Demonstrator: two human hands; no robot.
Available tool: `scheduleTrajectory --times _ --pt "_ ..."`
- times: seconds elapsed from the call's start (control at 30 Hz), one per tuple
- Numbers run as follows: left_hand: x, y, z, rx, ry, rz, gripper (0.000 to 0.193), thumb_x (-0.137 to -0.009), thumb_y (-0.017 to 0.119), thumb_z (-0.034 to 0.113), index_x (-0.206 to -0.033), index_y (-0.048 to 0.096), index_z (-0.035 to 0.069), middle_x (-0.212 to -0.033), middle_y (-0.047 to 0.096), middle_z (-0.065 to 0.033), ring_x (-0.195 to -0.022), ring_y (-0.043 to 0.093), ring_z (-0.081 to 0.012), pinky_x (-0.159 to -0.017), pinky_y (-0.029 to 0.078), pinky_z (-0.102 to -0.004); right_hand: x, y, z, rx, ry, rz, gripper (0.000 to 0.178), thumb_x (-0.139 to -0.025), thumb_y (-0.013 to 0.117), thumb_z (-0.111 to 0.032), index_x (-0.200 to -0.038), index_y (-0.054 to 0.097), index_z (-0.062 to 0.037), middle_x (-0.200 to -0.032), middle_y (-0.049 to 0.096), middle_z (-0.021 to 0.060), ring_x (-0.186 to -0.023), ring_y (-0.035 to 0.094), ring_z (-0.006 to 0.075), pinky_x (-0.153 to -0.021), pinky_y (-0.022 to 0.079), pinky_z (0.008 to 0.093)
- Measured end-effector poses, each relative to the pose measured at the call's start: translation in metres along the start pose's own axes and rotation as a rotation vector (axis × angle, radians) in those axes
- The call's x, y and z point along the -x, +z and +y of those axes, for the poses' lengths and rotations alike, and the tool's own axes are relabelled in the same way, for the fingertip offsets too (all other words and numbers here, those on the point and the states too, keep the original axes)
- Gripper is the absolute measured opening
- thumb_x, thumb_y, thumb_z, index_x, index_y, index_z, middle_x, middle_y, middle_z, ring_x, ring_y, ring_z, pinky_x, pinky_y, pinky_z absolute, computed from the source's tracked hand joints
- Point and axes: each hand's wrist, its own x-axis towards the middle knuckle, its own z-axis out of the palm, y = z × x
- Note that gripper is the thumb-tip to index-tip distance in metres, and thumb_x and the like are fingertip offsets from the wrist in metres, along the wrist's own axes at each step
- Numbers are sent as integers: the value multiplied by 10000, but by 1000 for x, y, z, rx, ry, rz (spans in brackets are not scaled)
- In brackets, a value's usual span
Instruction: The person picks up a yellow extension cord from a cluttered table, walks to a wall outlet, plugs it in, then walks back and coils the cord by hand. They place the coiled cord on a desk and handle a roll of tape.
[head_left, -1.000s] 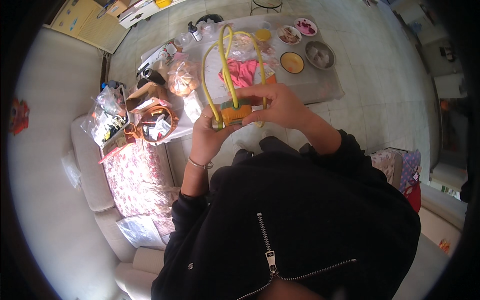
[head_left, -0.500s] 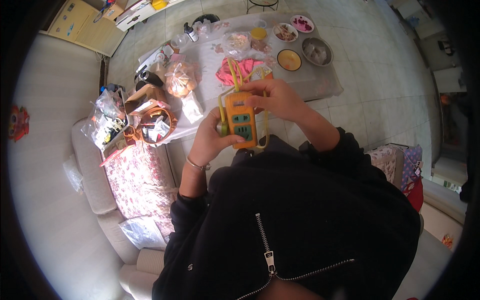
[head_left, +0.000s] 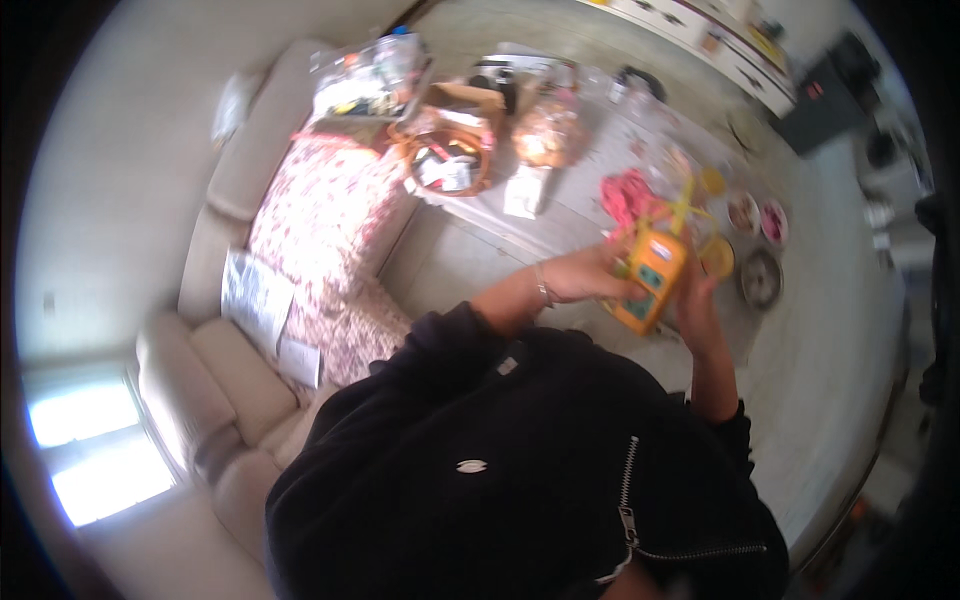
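Note:
An orange power strip (head_left: 655, 265) with green socket faces is held up, tilted, over the near edge of the low table. My left hand (head_left: 597, 277) is closed on its left side, thumb across the front near the lower sockets. Along the right side of the strip, my right hand (head_left: 698, 305) grips it, some fingers hidden behind; motion blurs them. A yellow cord (head_left: 684, 207) rises from the strip's top end. Just beyond lies a crumpled pink cloth (head_left: 627, 197) on the table.
The covered low table (head_left: 480, 212) bears a basket (head_left: 408, 165), a bag of round food (head_left: 548, 135), a white packet (head_left: 526, 190), a yellow bowl (head_left: 717, 257) and a metal basin (head_left: 761, 280). A beige sofa (head_left: 245, 165) with a flowered cover stands at the left.
The view has swung left, so the table now sits farther right and a bright window shows. Both hands still hold the power strip, which has tilted over; my right hand has shifted lower along its side.

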Motion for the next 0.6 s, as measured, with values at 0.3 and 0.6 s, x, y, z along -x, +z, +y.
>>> scheduleTrajectory --times 0.3,0.6 --pt "54 -28 1 -158 70 267 499 -754 768 250 -1121 539 2 -982 620 -58 -895 567 -125 -779 469 -270 -45 13 -5 125 156 -303 921 -865 125 -737 -1482 168 -55 -1472 311 164 -1342 335 268 -1094 244 391" --pt "296 -98 -69 -362 -454 1137 598 -705 782 379 -1135 589 12 -967 665 -115 -862 646 -174 -761 517 -308 -67 12 -9 362 400 -381 723 -961 189 -602 -1419 340 -62 -1309 530 138 -1206 507 238 -1027 334 381"
